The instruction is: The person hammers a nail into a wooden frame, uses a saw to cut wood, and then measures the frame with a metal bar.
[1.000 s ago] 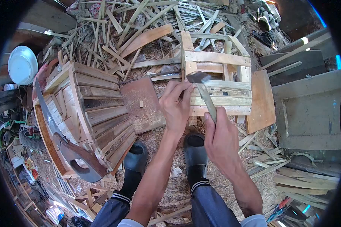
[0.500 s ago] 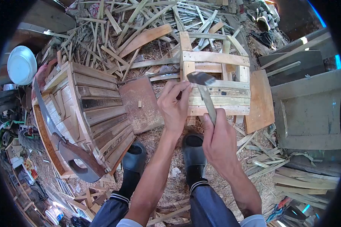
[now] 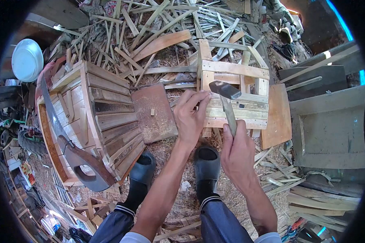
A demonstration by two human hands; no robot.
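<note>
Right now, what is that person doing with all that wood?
The person sits over a small wooden crate. The right hand holds a hammer in a firm grip, head raised just above the slats. The left hand pinches something too small to see against a slat. A saw lies on a bigger crate to the left.
</note>
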